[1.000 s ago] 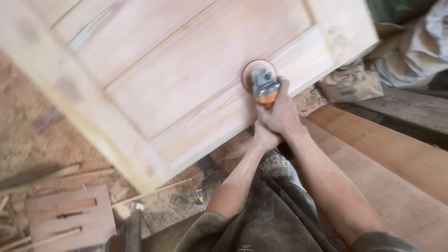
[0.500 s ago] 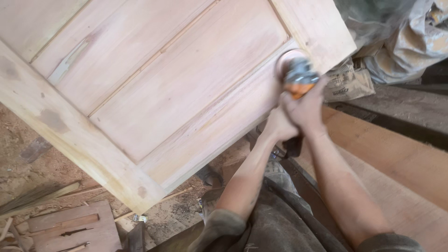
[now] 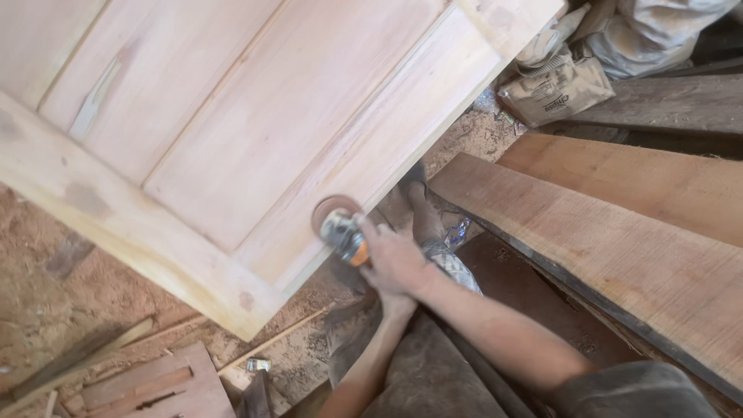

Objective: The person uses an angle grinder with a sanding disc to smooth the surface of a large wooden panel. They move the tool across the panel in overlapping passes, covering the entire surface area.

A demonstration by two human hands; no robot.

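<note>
A pale wooden panelled door point(image 3: 255, 131) lies flat across the upper left. A power sander point(image 3: 342, 232) with a round brown disc and an orange and grey body presses on the door's near rail, close to its lower edge. My right hand point(image 3: 393, 259) grips the top of the sander's body. My left hand point(image 3: 396, 303) reaches up from below and holds the rear of the tool, mostly hidden under the right hand. Both forearms run in from the bottom of the view.
Thick reddish planks point(image 3: 619, 232) lie to the right. A crumpled paper sack point(image 3: 557, 85) sits at the top right. My foot point(image 3: 424, 213) stands on the sawdust-covered floor point(image 3: 93, 294). A slatted wooden piece point(image 3: 147, 383) and thin sticks lie at the bottom left.
The sander and both hands have moved down and to the left along the door's rail, away from the right corner. The view has shifted with them.
</note>
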